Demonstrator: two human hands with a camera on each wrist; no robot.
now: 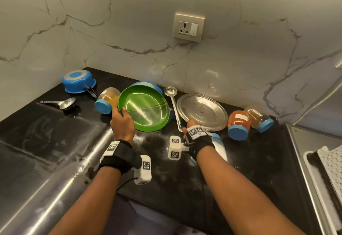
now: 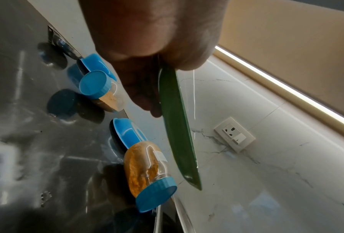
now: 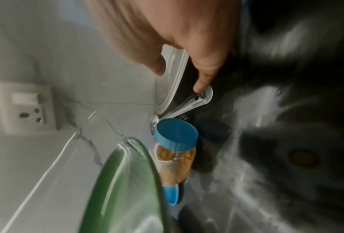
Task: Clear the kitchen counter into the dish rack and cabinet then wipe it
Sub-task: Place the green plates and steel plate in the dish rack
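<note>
Head view: the green plate [image 1: 144, 108] is gripped at its near-left rim by the left hand [image 1: 123, 122], thumb laid over the rim onto the inside, and it's tilted up off the black tabletop [image 1: 55, 142]. A steel plate [image 1: 202, 111] sits just to the right, with the right hand [image 1: 192, 126] placed at its near-left edge, right beside the end of the steel ladle [image 1: 173, 103] lying between the two plates. Whether that plate is actually pinched can't be told from up here. A blue pot [image 1: 78, 81] is parked upside down in the back-left corner, a steel spoon [image 1: 62, 103] lies in front of it, and a blue-capped spice jar [image 1: 107, 100] is on its side just left of the green plate. Two more jars [image 1: 238, 123] are tipped over at the right. A white dish rack [image 1: 329, 164] can be made out at the far right edge.

Left wrist view: the green plate [image 2: 177, 126] is seen edge-on, clamped between thumb and fingers [image 2: 145, 97], held clear above the jars lying on the tabletop. A wall socket [image 2: 235, 134] is seen behind.

Right wrist view, pretty blurred: the steel plate's rim [image 3: 175, 71] is caught between thumb and fingers [image 3: 207, 69], so it's pinched. One fingertip is down on the ladle's handle end [image 3: 199, 97].
</note>
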